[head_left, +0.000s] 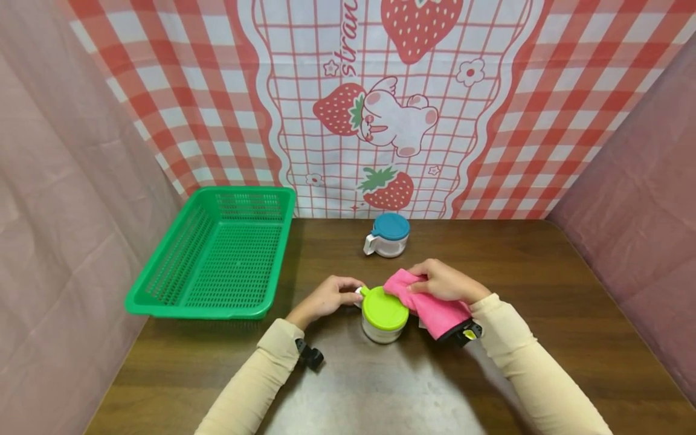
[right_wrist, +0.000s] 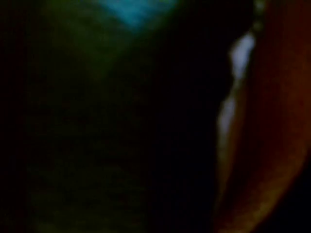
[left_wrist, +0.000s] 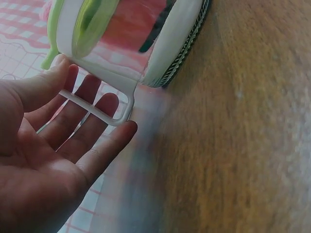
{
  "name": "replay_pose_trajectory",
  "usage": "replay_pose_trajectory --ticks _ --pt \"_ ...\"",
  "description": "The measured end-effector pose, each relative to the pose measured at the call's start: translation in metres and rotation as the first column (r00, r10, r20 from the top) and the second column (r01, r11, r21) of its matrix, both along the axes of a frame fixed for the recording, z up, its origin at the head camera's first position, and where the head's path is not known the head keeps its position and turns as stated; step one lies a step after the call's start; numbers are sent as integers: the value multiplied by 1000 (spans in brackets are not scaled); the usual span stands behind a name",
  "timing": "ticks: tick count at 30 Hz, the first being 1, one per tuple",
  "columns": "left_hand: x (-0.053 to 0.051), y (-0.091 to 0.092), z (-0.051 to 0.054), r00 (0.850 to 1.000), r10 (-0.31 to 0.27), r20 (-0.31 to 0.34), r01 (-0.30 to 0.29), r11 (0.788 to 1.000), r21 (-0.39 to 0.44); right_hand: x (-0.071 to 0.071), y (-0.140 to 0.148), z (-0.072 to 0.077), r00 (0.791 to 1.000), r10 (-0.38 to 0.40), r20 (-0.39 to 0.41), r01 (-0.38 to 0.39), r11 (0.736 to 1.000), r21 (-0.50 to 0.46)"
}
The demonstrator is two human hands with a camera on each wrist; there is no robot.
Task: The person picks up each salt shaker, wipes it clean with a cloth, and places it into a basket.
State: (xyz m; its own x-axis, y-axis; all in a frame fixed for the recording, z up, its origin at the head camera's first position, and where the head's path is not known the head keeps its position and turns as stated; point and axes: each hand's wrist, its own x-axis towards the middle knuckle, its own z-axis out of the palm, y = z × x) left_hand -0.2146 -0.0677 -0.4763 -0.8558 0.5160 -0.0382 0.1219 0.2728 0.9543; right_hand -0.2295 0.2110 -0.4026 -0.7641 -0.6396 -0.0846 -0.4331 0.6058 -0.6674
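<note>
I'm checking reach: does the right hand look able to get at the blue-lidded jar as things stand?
Probably yes: nothing visible stands between the right hand and the blue-lidded jar beyond it, though that hand grips a pink cloth, which it may need to release.

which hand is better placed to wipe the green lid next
Probably the right hand: it holds the pink cloth at the edge of the green lid, while the left hand holds the cup by its handle.
</note>
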Motion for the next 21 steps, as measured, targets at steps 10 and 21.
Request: replay_pose_trajectory --ticks 10,21 --pt "-1 -2 -1 999 -34 0 34 999 -5 0 10 1 984 -123 130 127 992 -20" --pt "-1 -2 -1 1000 -25 -12 25 1000 -7 -4 7 -5 994 -110 18 109 992 71"
